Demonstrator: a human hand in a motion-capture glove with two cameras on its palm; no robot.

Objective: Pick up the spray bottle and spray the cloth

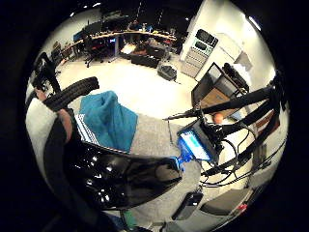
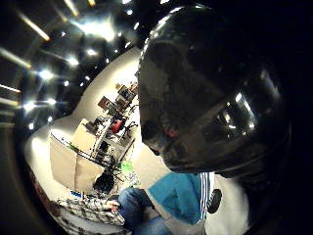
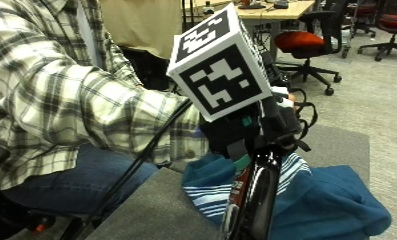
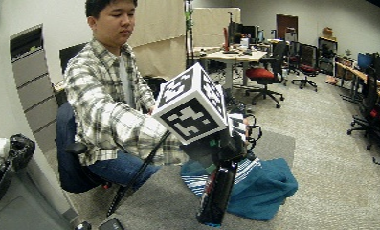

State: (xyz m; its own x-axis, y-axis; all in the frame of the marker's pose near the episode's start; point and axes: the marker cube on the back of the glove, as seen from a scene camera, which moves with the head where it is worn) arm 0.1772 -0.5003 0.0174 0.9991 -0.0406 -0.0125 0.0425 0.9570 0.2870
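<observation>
Gloved right hand (image 3: 251, 131) raised, fingers curled

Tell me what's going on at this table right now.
A person in a plaid shirt sits at a grey table and holds a glossy black spray bottle up by its top in the gloved right hand. The bottle is off the table, hanging above a blue cloth with white stripes that lies bunched on the tabletop. No spray is visible, so the bottle seems picked up but the cloth not yet sprayed.
</observation>
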